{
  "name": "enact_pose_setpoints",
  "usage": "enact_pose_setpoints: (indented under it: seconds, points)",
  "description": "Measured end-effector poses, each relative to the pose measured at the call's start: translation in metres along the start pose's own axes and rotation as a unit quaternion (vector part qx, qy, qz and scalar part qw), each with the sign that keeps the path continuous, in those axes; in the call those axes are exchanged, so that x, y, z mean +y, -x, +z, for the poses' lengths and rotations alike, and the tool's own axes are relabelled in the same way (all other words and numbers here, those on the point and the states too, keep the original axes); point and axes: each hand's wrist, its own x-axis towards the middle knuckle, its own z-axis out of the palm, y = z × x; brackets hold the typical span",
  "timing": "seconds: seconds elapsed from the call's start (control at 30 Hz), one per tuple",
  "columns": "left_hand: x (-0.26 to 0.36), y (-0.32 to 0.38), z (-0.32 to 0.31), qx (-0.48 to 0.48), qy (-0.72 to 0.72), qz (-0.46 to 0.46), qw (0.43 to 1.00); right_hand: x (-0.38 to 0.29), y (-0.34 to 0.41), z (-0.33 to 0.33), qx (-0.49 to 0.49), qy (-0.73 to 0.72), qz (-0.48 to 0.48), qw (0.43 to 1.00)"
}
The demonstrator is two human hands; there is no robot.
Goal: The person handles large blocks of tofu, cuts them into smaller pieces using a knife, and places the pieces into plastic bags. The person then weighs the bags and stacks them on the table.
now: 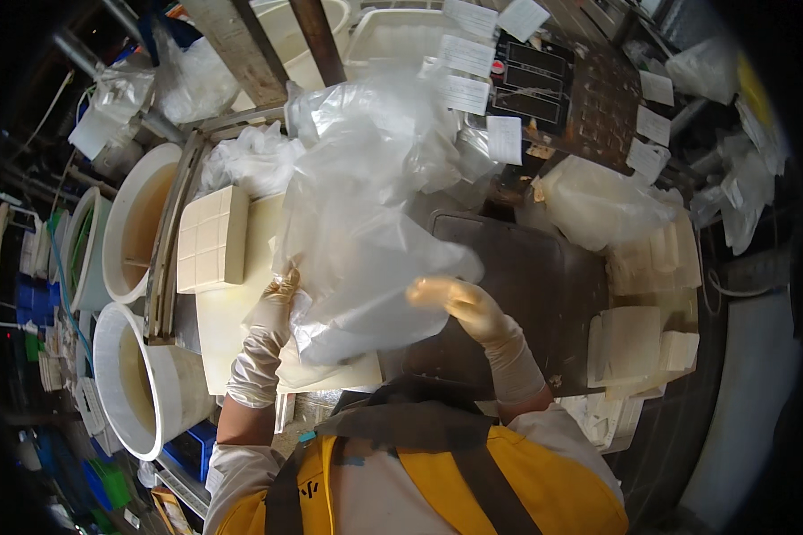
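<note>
A large translucent plastic bag (368,267) is spread in the air before me, over a pale cutting board (231,334). My left hand (280,294), in a white glove, grips the bag's left edge. My gloved right hand (465,304) is blurred at the bag's right side; whether its fingers hold any plastic cannot be told. On the board's upper left lies a scored cream-coloured block (211,237), which looks like tofu. Under the bag's lower edge a flat pale sheet or piece shows in part.
Two white buckets (140,381) (140,221) with cloudy liquid stand at the left. Right of the bag lies a dark tray (528,287), with pale blocks (626,344) beyond it. Paper slips (467,93) hang at the top, near crumpled plastic bags (388,120).
</note>
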Motion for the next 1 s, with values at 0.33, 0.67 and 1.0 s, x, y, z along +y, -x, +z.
enact_pose_setpoints:
  seconds: [0.33, 0.67, 1.0]
  points:
    - [-0.029, 0.054, 0.077, -0.180, -0.056, 0.148, 0.971, -0.015, -0.027, 0.086, 0.148, 0.169, -0.035, 0.974]
    - [-0.006, 0.023, 0.003, 0.036, -0.355, 0.523, 0.774, -0.015, -0.009, 0.060, 0.188, 0.173, -0.052, 0.965]
    - [0.004, 0.097, -0.014, -0.043, -0.525, 0.422, 0.737, -0.078, -0.041, 0.078, 0.064, 0.569, -0.202, 0.795]
